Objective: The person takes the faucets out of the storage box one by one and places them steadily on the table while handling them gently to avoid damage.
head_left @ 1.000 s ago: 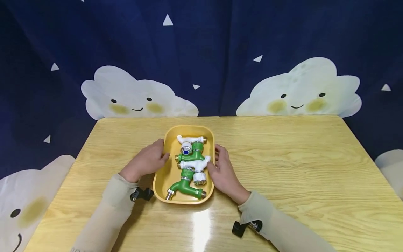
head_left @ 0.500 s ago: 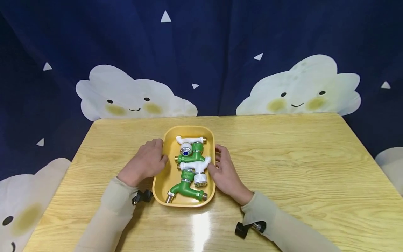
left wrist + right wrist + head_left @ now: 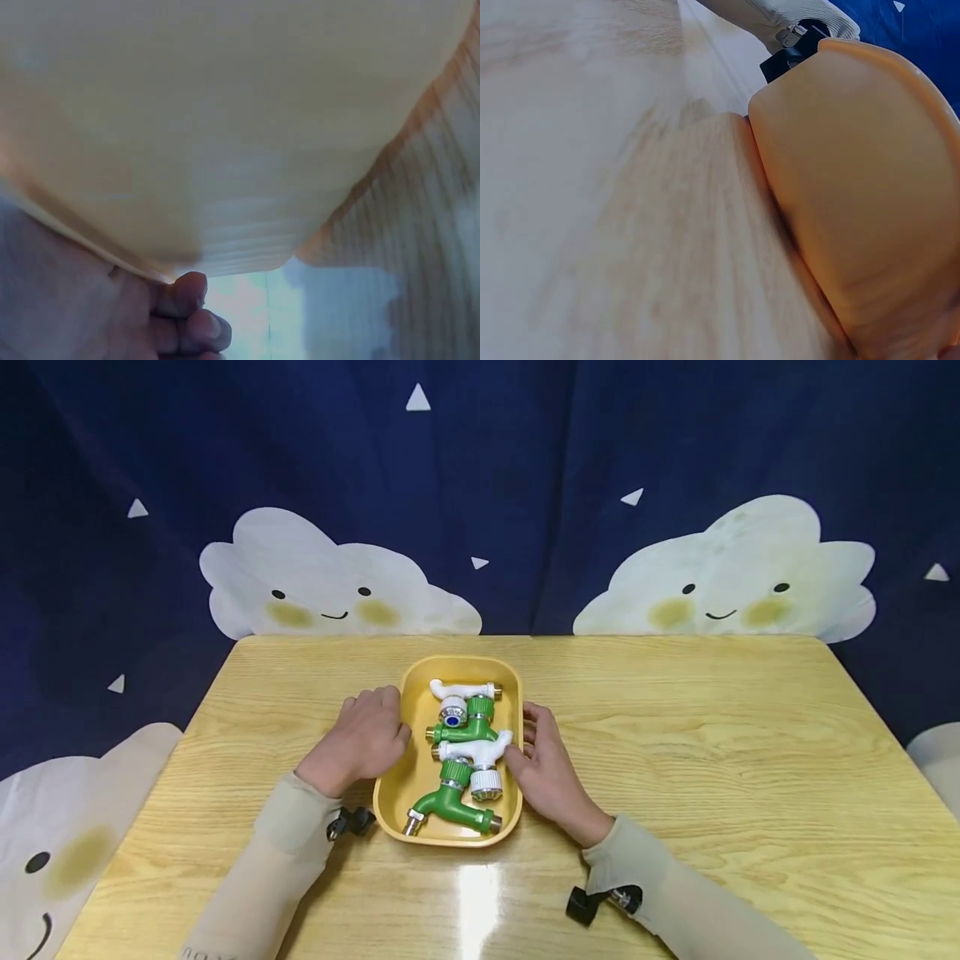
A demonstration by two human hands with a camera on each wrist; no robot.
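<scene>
A yellow plastic bin stands on the wooden table, holding several plastic water taps. Nearest in it lies a green tap, with a white tap above it. Farther back are another green tap and another white tap, the latter with a blue-centred knob. My left hand grips the bin's left rim, thumb at the edge; in the left wrist view its curled fingers show beside the bin wall. On the right side, my right hand holds the rim with the thumb over it and fingers outside.
Wooden tabletop extends to both sides of the bin. A dark blue curtain with cloud prints hangs behind the table's far edge. Black camera mounts sit at both wrists, the left one close to the bin.
The left thumb and fingers have curled in more at the rim. The right hand keeps its hold. The whole view has shifted slightly; the bin and taps look otherwise unchanged.
</scene>
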